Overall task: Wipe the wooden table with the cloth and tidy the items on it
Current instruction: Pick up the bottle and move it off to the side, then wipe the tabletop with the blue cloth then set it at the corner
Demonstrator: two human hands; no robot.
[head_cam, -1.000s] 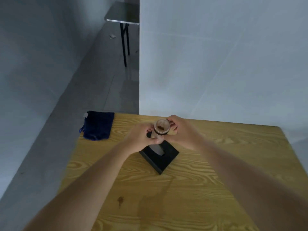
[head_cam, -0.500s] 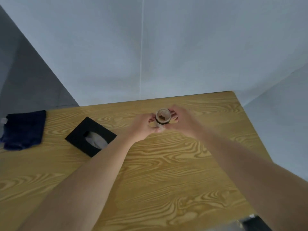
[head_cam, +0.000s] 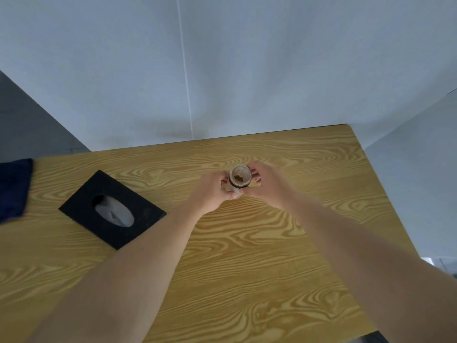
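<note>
table (head_cam: 247, 280): yellow wood grain | cloth (head_cam: 12, 189): dark blue, far-left edge | jar (head_cam: 239, 179): upright

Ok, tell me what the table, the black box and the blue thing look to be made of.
Table: wood or wood-look laminate, bold yellow grain, low sheen. Black box: matte, stiff, material unclear; pale tissue shows in its oval opening. Blue cloth: soft dark fabric, limp edges.

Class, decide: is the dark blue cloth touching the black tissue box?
Apart. The head view shows bare wooden table between the cloth at the left edge and the tissue box.
</note>
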